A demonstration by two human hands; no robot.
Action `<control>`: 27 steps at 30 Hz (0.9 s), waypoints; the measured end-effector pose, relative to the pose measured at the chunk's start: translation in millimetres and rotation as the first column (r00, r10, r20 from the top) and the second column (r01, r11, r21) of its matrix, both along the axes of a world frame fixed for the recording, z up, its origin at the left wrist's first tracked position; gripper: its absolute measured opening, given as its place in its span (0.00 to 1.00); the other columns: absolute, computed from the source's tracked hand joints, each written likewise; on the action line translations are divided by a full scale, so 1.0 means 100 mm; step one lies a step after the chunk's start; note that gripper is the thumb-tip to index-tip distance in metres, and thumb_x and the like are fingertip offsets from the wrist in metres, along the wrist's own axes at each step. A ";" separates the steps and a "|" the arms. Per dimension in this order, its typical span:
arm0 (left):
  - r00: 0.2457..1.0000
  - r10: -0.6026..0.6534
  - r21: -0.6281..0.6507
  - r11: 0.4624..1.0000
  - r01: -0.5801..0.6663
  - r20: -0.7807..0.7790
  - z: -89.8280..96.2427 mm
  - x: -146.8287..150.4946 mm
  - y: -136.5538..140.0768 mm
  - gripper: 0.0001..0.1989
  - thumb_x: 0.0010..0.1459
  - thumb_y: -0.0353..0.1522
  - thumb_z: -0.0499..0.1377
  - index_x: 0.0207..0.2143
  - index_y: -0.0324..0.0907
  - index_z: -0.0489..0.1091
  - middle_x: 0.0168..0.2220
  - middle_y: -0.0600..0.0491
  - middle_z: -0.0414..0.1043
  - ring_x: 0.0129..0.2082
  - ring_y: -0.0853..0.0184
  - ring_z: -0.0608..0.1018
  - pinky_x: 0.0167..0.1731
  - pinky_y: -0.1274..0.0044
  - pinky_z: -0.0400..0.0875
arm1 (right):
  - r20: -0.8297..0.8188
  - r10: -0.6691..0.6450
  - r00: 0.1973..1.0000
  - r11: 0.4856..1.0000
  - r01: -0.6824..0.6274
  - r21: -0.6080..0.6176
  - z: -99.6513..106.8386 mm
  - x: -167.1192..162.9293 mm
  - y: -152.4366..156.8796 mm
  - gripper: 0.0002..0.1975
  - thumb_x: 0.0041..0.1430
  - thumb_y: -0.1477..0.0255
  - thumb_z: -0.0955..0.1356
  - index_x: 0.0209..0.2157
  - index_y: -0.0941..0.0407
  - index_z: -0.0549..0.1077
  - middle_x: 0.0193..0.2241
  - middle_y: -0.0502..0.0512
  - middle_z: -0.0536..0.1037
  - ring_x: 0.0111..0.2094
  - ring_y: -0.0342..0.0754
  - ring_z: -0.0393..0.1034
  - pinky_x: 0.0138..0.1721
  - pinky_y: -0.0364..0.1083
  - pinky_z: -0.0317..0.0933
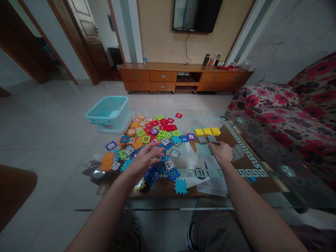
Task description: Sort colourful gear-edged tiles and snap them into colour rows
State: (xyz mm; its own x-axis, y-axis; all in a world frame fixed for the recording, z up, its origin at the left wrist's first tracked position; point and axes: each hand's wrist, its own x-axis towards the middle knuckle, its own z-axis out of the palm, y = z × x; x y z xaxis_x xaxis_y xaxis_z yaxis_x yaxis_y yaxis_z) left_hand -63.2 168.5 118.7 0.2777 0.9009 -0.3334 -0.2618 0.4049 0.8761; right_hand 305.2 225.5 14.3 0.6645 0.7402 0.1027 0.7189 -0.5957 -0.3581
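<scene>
Over the heap of colourful interlocking plastic tiles (164, 134), my left hand (147, 157) hangs with its fingers apart and holds nothing. Blue tiles, some with white window-like lattice inserts, lie beneath and beside it. My right hand (222, 153) has its fingertips closed at the near edge of a grey tile (211, 139), which lies flat on the glass table. Another grey tile (202, 140) sits just left of that one. Behind the grey pair, yellow tiles (207, 131) are grouped in a row of three stacks.
A light blue plastic bin (107, 111) stands beyond the table's left side. Papers (212, 176) show under the glass table top (236, 122). A single light blue tile (181, 186) lies near the front edge. A floral sofa (278, 101) is at the right.
</scene>
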 end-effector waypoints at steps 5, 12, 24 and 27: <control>1.000 0.002 -0.002 1.000 -0.002 0.017 0.01 -0.02 -0.01 0.22 0.53 0.40 0.69 0.48 0.44 0.72 0.51 0.45 0.74 0.47 0.60 0.76 0.47 0.68 0.68 | 0.008 0.026 1.000 0.999 -0.026 0.025 -0.01 0.03 0.00 0.25 0.52 0.55 0.70 0.45 0.57 0.81 0.41 0.68 0.81 0.43 0.63 0.76 0.43 0.54 0.69; 1.000 0.001 -0.005 1.000 -0.001 0.016 0.02 -0.02 0.00 0.21 0.53 0.40 0.68 0.48 0.43 0.72 0.50 0.45 0.75 0.46 0.61 0.77 0.46 0.69 0.68 | 0.007 0.042 0.999 0.999 -0.042 0.011 -0.03 0.05 0.01 0.26 0.53 0.54 0.69 0.46 0.58 0.80 0.40 0.68 0.80 0.42 0.61 0.76 0.43 0.53 0.68; 1.000 0.009 -0.018 1.000 -0.009 0.013 0.03 -0.01 0.01 0.22 0.52 0.39 0.69 0.48 0.43 0.72 0.49 0.44 0.75 0.45 0.60 0.77 0.46 0.68 0.68 | 0.027 0.056 0.998 0.998 -0.056 0.009 -0.08 0.09 0.03 0.26 0.54 0.54 0.69 0.45 0.59 0.79 0.40 0.68 0.79 0.42 0.60 0.76 0.43 0.53 0.68; 1.000 0.008 -0.018 1.000 -0.008 0.005 0.03 -0.01 0.01 0.22 0.52 0.39 0.69 0.48 0.43 0.72 0.49 0.44 0.75 0.45 0.60 0.77 0.46 0.68 0.68 | 0.029 0.056 0.998 0.998 -0.056 0.003 -0.09 0.09 0.03 0.25 0.54 0.54 0.69 0.45 0.58 0.79 0.40 0.68 0.79 0.42 0.60 0.75 0.42 0.54 0.68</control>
